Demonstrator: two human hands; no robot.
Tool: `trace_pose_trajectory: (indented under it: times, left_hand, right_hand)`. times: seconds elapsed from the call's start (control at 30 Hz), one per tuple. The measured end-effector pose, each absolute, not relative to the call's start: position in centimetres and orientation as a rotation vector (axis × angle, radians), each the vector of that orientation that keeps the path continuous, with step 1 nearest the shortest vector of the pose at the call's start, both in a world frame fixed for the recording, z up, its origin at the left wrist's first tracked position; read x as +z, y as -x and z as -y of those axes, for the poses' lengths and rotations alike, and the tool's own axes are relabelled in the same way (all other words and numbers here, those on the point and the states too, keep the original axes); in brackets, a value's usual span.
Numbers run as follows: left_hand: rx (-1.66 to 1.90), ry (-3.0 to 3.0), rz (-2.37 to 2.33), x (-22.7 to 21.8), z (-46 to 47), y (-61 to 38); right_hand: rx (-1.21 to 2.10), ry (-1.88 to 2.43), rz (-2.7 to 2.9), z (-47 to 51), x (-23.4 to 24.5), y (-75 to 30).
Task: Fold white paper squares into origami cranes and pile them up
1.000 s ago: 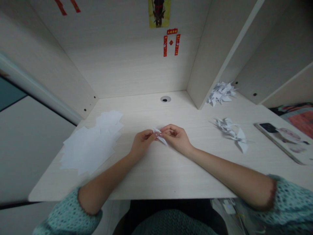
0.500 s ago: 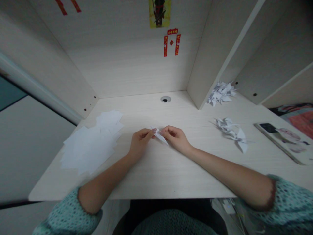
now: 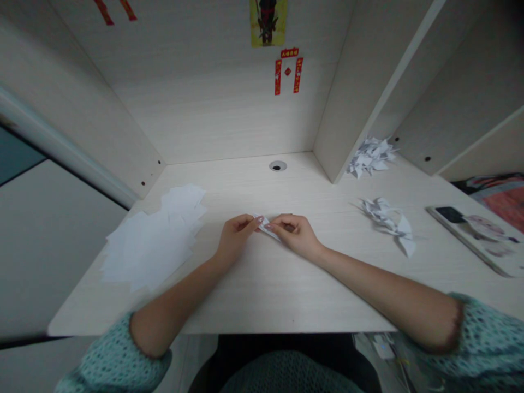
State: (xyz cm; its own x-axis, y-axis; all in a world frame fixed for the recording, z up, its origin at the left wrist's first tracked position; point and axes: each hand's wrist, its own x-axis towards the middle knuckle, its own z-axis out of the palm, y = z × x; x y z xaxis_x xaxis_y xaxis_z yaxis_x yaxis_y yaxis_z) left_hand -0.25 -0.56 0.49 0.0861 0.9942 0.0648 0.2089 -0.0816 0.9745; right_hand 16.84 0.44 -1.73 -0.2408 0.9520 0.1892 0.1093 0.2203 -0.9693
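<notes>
A small piece of folded white paper [image 3: 273, 234] is held just above or on the desk, between my two hands. My left hand [image 3: 237, 232] pinches its upper left end between thumb and fingers. My right hand [image 3: 295, 232] is closed on its right side, thumb pressed along the paper. Fingers cover most of the piece, so its folds are hard to make out. Left of my hands lies a spread pile of white paper sheets [image 3: 151, 237]. To the right sit several folded paper cranes [image 3: 387, 215] close together.
A heap of folded white paper pieces [image 3: 371, 155] lies behind the upright divider [image 3: 347, 109]. A phone in a printed case [image 3: 478, 234] rests at the desk's right. A round cable hole [image 3: 278, 166] is near the back panel. The desk's front edge [image 3: 286, 332] runs before my lap.
My right hand has shifted slightly, its thumb now further over the paper. The folded paper looks narrower and flatter than before. My left hand stays in nearly the same place.
</notes>
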Motion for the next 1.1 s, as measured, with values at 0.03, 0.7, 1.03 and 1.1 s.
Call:
trace_pose_trajectory:
  times: [0.03,0.7,1.03,1.1]
  left_hand:
    - [1.091,-1.452,-1.27,0.5,0.6,0.3]
    - [1.137,-1.429,-1.241,0.6,0.6,0.0]
    - [1.09,-1.461,-1.252,0.5,0.8,0.0]
    - [1.097,-1.466,-1.252,0.4,0.7,0.0]
  right_hand:
    - [1.141,1.023,1.579,-0.4,-1.7,-16.9]
    - [1.132,1.019,1.653,-0.7,-2.7,-16.7]
    - [1.023,0.966,1.723,-0.4,-1.8,-16.9]
    - [1.035,0.989,1.716,-0.4,-2.0,-16.8]
